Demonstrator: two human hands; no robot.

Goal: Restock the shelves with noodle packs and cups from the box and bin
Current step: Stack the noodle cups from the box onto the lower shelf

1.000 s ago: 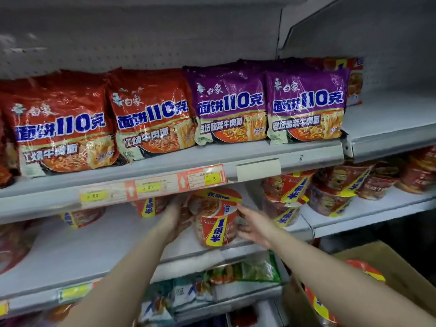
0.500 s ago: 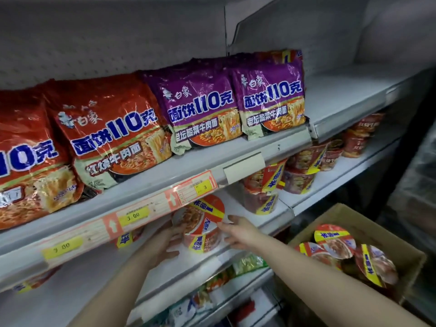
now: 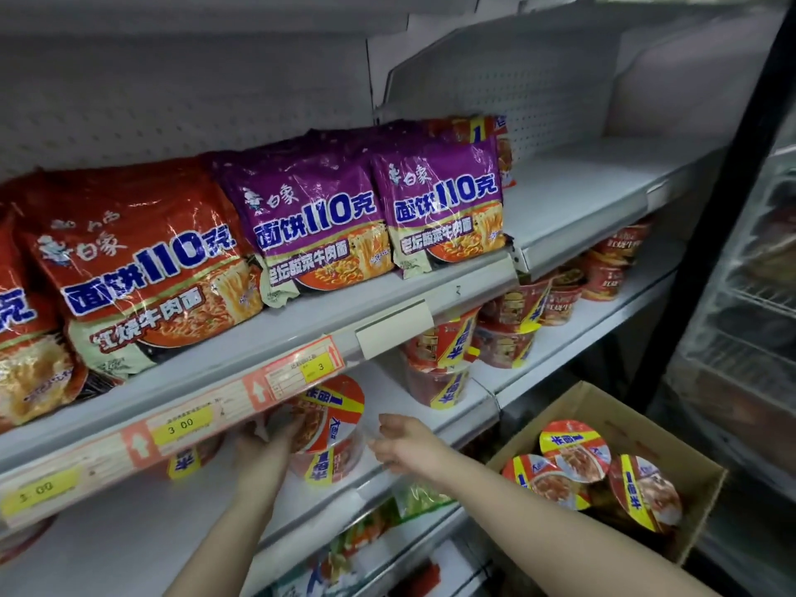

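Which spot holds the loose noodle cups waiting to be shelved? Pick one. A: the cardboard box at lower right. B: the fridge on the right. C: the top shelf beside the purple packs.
A: three noodle cups with red and yellow lids sit in the open cardboard box at lower right, below the shelf of cups.
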